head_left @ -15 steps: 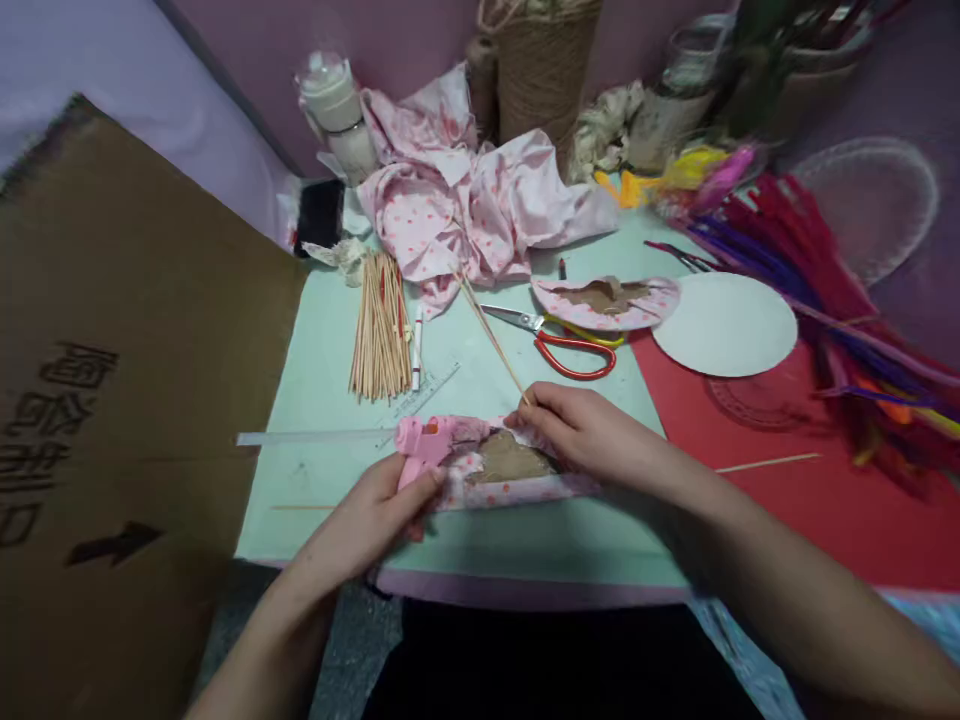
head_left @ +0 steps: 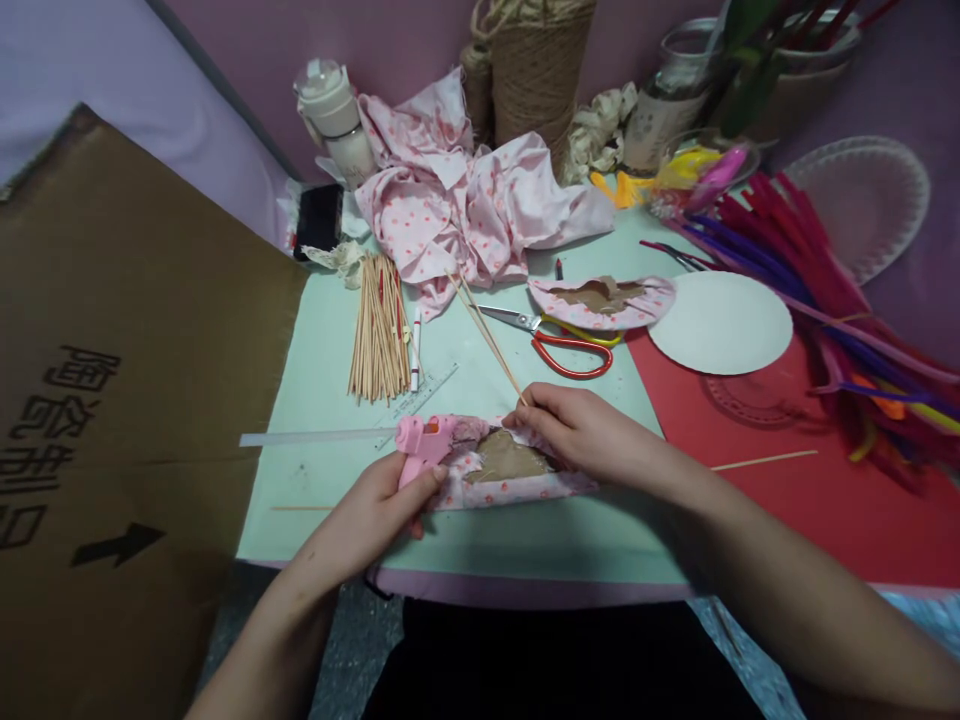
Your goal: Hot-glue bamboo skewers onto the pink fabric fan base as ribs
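Note:
My left hand (head_left: 394, 505) is wrapped round a pink hot glue gun (head_left: 424, 445), and a long translucent glue stick (head_left: 319, 437) juts out of its back to the left. The gun's nozzle end lies over a cardboard piece (head_left: 510, 458) edged with pink dotted fabric (head_left: 525, 490). My right hand (head_left: 562, 425) pinches the near ends of two thin wooden skewers (head_left: 491, 345) at this piece's upper edge. Their far ends point up toward the crumpled pink fabric. The right hand's lower fingers are hidden behind the hand, at the piece's right end.
Behind the hands lie a bundle of skewers (head_left: 379, 335), a marker (head_left: 416, 350), a ruler (head_left: 420, 402), red-handled scissors (head_left: 574, 358) and crumpled pink fabric (head_left: 487, 215). A second fabric-edged piece (head_left: 604, 302) touches a white disc (head_left: 720, 325). Pipe cleaners (head_left: 817, 270) lie right; a cardboard box (head_left: 135, 400) stands left.
The view has steadied and shifted very slightly. Both hands keep their hold, with the glue gun and skewers in nearly the same place.

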Demonstrator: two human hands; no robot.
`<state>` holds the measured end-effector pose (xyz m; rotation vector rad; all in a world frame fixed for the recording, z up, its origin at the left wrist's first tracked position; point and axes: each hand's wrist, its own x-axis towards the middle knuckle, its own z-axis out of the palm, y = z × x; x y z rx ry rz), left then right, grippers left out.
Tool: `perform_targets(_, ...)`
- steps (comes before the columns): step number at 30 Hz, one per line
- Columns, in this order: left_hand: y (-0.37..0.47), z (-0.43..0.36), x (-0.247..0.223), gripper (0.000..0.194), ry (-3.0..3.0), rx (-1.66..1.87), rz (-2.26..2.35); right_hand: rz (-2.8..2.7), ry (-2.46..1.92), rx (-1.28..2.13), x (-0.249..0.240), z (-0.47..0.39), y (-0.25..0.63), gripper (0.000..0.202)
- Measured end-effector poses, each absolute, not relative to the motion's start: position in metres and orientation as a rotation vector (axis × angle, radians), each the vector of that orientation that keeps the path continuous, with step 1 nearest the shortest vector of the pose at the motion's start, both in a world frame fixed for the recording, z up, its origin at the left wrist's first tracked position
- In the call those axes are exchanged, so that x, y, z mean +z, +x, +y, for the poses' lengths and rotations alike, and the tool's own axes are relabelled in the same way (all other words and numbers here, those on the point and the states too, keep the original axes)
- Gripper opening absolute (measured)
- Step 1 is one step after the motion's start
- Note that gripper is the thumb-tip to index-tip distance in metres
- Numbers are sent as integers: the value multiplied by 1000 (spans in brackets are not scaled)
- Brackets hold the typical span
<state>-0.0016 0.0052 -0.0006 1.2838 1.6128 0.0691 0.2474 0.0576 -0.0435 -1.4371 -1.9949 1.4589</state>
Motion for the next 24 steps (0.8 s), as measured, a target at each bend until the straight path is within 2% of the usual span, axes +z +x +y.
perform_targets(24,1,7,3,43,1319,94,1653,-1979,-1418,1463,-45,58,247,27)
